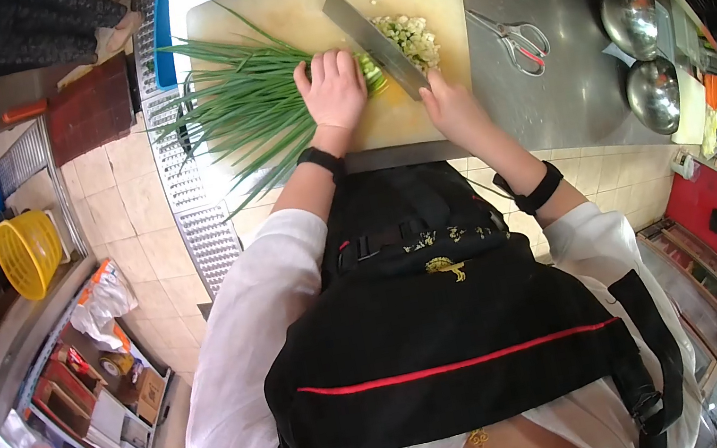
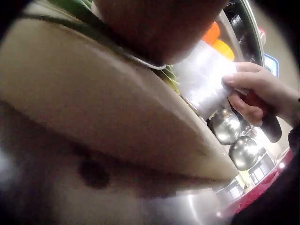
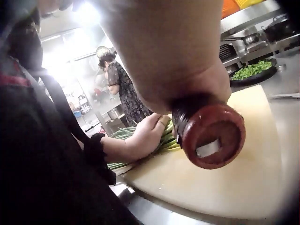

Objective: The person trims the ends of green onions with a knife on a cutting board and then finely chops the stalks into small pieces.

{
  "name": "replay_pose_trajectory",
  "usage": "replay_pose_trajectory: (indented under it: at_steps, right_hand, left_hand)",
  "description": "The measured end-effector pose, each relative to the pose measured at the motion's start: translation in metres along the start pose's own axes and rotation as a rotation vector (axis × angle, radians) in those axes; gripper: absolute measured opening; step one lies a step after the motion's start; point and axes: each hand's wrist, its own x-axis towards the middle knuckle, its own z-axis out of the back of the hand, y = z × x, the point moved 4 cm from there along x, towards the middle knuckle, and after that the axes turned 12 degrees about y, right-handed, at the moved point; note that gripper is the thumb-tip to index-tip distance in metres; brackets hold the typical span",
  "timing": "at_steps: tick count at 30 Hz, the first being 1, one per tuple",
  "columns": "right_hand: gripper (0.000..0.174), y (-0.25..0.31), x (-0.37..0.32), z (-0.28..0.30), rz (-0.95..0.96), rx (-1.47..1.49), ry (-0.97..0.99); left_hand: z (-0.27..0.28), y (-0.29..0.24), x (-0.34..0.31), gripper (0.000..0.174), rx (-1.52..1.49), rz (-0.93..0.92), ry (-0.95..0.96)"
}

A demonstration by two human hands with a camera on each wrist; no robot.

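Note:
A bunch of long green onions point(image 1: 244, 91) lies across the cutting board point(image 1: 282, 9), leaves fanned to the left. The left hand point(image 1: 334, 94) holds the bunch near its right end, fingers curled over the stalks. The right hand point(image 1: 457, 115) grips the handle of a broad cleaver point(image 1: 375, 43); its blade stands between the held stalks and a pile of chopped pale pieces point(image 1: 414, 39). In the left wrist view the right hand point(image 2: 255, 89) has its thumb and finger against the blade point(image 2: 204, 77). The handle's round red end point(image 3: 213, 136) faces the right wrist camera.
Red-handled scissors point(image 1: 518, 42) lie right of the board on the steel counter point(image 1: 550, 113). Two metal bowls point(image 1: 629, 18) are farther right. A dark pan of chopped greens point(image 3: 253, 71) sits behind the board. Another person point(image 3: 124, 86) stands in the background.

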Motion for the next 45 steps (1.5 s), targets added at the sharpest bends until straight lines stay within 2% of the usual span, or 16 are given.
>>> replay_pose_trajectory:
  at_steps: [4, 9, 14, 18, 20, 23, 27, 29, 38, 45]
  right_hand:
    - [0.017, 0.001, 0.001, 0.000, -0.026, -0.029, -0.019]
    - [0.018, -0.001, 0.003, -0.005, -0.054, -0.056, 0.001]
    - [0.018, 0.000, 0.002, -0.007, -0.048, -0.044, -0.036]
    - [0.018, 0.000, 0.002, -0.006, -0.064, -0.062, -0.027]
    - [0.018, 0.001, 0.002, -0.005, -0.071, -0.064, -0.022]
    - [0.018, 0.002, 0.002, -0.004, -0.064, -0.048, -0.030]
    - [0.018, 0.001, 0.002, -0.004, -0.069, -0.051, -0.029]
    - [0.018, 0.002, 0.001, -0.004, -0.077, -0.053, -0.026]
    - [0.018, 0.008, 0.000, -0.001, -0.101, -0.052, -0.013]
    - [0.019, 0.008, 0.000, 0.000, -0.113, -0.055, 0.010]
  left_hand:
    - [-0.009, -0.012, 0.012, 0.012, -0.022, 0.076, -0.051]
    - [-0.003, -0.005, 0.007, 0.019, -0.172, 0.035, -0.074]
    - [0.005, 0.000, 0.003, 0.033, -0.172, -0.057, 0.013]
    - [0.007, 0.001, 0.006, 0.036, -0.094, -0.094, 0.091]
    - [0.012, 0.000, 0.009, 0.037, -0.017, -0.089, 0.199]
    - [0.017, 0.001, 0.009, 0.041, 0.080, -0.091, 0.220]
    - [0.004, -0.001, 0.003, 0.042, 0.043, -0.054, 0.205]
    - [0.001, -0.001, 0.001, 0.044, 0.035, 0.052, 0.114]
    - [-0.006, 0.002, -0.005, 0.042, -0.030, 0.041, 0.031]
    - [-0.005, 0.002, -0.004, 0.036, -0.069, 0.043, 0.048]
